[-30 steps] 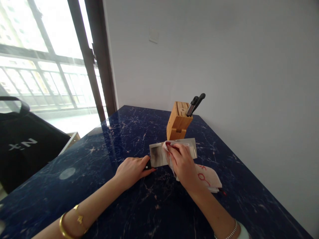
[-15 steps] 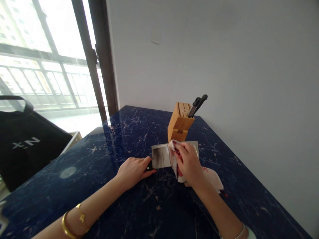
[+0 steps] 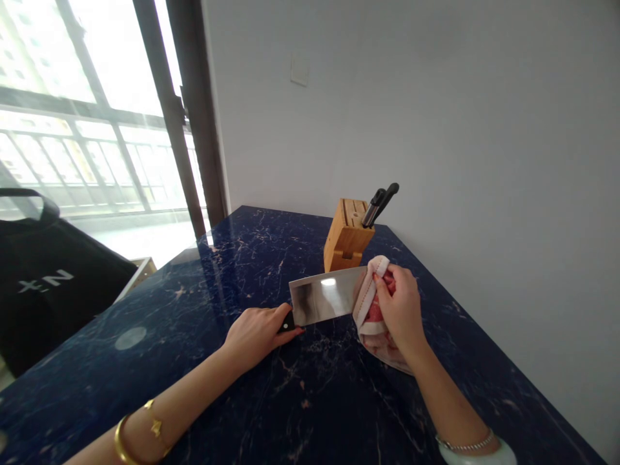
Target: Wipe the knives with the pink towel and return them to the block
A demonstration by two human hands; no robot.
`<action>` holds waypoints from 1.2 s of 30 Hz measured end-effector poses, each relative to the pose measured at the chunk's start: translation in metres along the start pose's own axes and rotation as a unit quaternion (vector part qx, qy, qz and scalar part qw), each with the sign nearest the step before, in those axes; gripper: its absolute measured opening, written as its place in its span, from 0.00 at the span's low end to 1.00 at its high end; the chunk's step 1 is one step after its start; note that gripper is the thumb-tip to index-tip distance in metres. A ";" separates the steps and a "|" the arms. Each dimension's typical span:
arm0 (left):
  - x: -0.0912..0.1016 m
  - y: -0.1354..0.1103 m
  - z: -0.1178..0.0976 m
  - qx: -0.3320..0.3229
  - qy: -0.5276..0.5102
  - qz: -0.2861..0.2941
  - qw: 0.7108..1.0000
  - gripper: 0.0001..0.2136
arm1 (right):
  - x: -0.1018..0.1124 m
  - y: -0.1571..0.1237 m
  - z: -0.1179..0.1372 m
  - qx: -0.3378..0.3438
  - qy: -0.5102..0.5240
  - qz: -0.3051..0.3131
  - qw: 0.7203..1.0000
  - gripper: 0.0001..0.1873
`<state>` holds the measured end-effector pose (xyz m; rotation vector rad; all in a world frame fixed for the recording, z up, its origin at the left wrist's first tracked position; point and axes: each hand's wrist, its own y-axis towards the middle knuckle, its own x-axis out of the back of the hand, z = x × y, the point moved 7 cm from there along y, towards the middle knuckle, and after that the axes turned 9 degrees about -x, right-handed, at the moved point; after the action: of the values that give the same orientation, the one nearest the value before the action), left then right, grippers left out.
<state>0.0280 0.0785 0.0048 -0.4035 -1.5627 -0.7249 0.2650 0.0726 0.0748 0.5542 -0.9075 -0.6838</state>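
Note:
My left hand [image 3: 256, 332] is closed round the black handle of a cleaver [image 3: 334, 294], whose wide shiny blade points right above the table. In my right hand [image 3: 401, 307] is a pink-and-white towel [image 3: 371, 303], pinched between thumb and fingers. The towel covers the right end of the blade, and its lower part hangs below my hand. Just behind the blade stands a wooden knife block [image 3: 346, 236]. Two dark-handled tools [image 3: 382, 203] stick out of its top right.
The dark blue marbled table [image 3: 232, 271] runs back to a pale wall [image 3: 436, 129]. At the left, a black bag [image 3: 58, 284] with white lettering stands beside the table edge, before a bright window [image 3: 87, 129].
My right hand has slid the towel rightward along the blade to its far end, uncovering the middle of the blade. My left hand keeps its grip on the handle.

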 end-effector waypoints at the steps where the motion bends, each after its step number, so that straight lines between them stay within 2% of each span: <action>1: 0.000 0.000 0.000 0.001 0.000 0.003 1.000 0.20 | -0.001 0.000 -0.002 -0.004 0.001 0.002 1.000 0.07; 6: -0.001 0.000 0.001 0.009 0.002 0.010 1.000 0.20 | -0.004 0.000 -0.009 -0.028 0.013 0.012 0.999 0.08; 13: -0.001 0.000 0.000 -0.001 0.016 0.006 1.000 0.20 | -0.005 -0.001 -0.006 -0.025 -0.006 0.011 1.000 0.01; 19: -0.001 0.000 -0.001 -0.011 0.024 -0.001 1.000 0.20 | -0.014 0.002 -0.026 -0.094 0.055 0.046 0.993 0.03; 22: -0.001 0.000 -0.001 -0.011 0.024 0.002 1.000 0.20 | -0.017 0.000 -0.028 -0.108 0.068 0.057 0.990 0.03; 28: -0.001 0.000 0.000 0.001 0.016 0.009 1.000 0.20 | -0.009 -0.008 0.003 0.006 -0.009 -0.026 1.000 0.03; 32: -0.002 0.000 0.002 0.011 0.010 0.020 1.000 0.20 | -0.017 -0.012 0.008 0.020 -0.019 -0.001 1.000 0.06; 36: -0.003 0.000 0.004 0.023 0.008 0.020 1.000 0.21 | -0.034 -0.026 0.024 0.052 -0.025 0.058 0.997 0.05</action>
<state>0.0252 0.0818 0.0021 -0.3940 -1.5492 -0.6585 0.2222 0.0767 0.0513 0.5744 -1.0192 -0.5491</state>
